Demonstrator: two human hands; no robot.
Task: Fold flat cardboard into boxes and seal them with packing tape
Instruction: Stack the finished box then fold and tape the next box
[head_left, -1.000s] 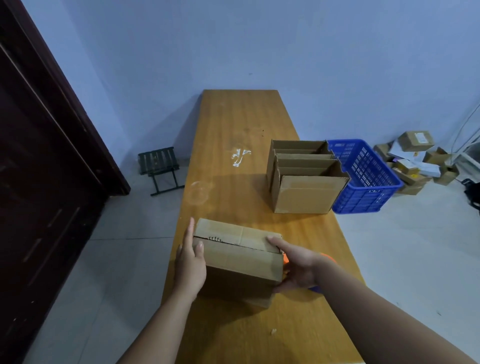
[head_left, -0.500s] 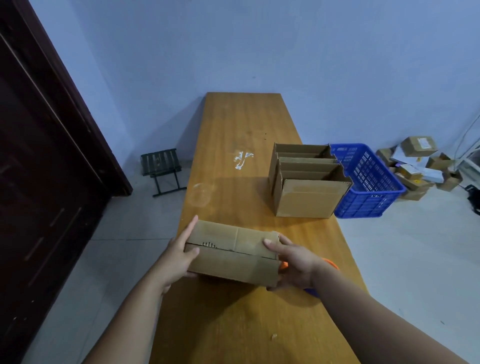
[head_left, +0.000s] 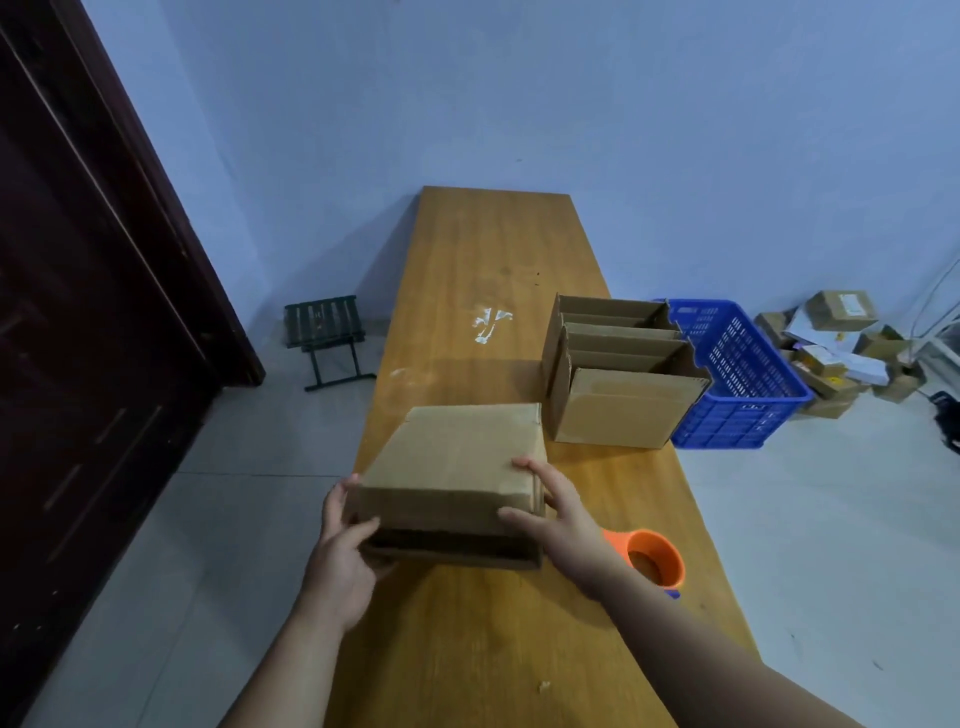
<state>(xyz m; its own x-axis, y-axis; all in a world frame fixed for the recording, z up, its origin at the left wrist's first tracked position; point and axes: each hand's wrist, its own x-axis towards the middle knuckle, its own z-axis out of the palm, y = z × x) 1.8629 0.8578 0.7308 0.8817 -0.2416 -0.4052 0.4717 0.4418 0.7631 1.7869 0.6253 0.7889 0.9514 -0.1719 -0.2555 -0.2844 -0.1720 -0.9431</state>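
A brown cardboard box is held tipped above the near part of the wooden table, with its open side facing me. My left hand grips its left end, thumb on the front face and fingers underneath. My right hand grips its right end, fingers curled over the top edge. An orange tape dispenser lies on the table just right of my right wrist, partly hidden by it.
Two open-topped cardboard boxes stand side by side at the table's right edge. A blue plastic crate sits on the floor beyond them, with a pile of small parcels further right. A dark folding stool and a dark door are left.
The box has been lifted and rotated in both hands, so a plain side now faces up and its open side faces me. The tape dispenser has come into view.
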